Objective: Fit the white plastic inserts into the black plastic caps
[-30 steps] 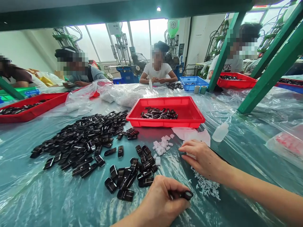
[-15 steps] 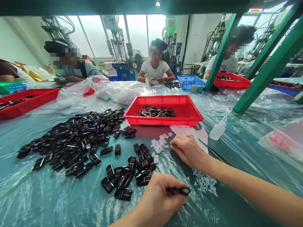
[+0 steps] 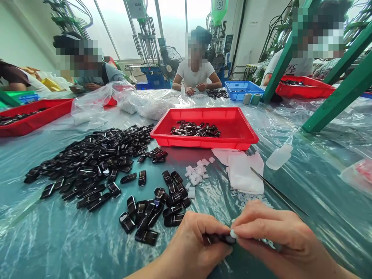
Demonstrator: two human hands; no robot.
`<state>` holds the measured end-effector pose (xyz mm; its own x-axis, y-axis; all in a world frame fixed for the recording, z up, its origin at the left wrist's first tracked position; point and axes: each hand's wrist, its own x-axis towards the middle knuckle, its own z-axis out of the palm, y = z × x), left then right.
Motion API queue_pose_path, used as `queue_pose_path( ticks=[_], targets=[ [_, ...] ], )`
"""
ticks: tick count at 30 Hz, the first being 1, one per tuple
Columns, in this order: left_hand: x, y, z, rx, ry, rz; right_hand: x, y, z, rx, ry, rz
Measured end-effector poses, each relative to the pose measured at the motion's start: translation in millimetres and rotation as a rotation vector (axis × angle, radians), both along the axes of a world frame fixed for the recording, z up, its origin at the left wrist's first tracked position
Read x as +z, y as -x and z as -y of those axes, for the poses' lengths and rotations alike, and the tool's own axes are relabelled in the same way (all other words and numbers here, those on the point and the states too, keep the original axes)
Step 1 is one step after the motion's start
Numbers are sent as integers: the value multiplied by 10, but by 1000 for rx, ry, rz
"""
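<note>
My left hand (image 3: 194,244) is closed around a small black plastic piece (image 3: 228,239), whose rounded end pokes out past thumb and forefinger. Pinched in the fingertips of my right hand (image 3: 276,236) is a small white piece (image 3: 233,233), right at that end; whether the two are joined cannot be made out. Left of my hands lies a loose group of black pieces with pale lines (image 3: 151,215). Beyond them is a little heap of white squares (image 3: 197,172). White scraps (image 3: 252,198) lie partly hidden behind my right hand.
A red tray (image 3: 203,143) with black pieces stands ahead. A large black heap (image 3: 93,162) spreads to the left. Tweezers (image 3: 279,192), a white cloth (image 3: 245,174) and a squeeze bottle (image 3: 279,157) lie on the right. Green posts (image 3: 334,99) rise there; co-workers sit across the table.
My right hand has moved from beside the white squares and cloth back to my left hand, now with a white piece in its fingertips. The view has shifted slightly.
</note>
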<state>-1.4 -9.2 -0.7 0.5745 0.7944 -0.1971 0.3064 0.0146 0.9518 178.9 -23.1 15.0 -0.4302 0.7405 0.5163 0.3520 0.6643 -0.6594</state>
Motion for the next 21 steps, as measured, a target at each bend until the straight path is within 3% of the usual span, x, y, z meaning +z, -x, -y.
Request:
queue_pose_path(
  ticks=[7, 12, 21],
  targets=[
    [10, -5, -2, -29, -24, -11, -91, 1, 7, 24, -165, 38],
    [2, -7, -6, -32, -67, -42, -49, -14, 18, 19, -202, 156],
    [-3, -14, 15, 5, -48, -46, -49, 8, 39, 7, -291, 179]
  ],
)
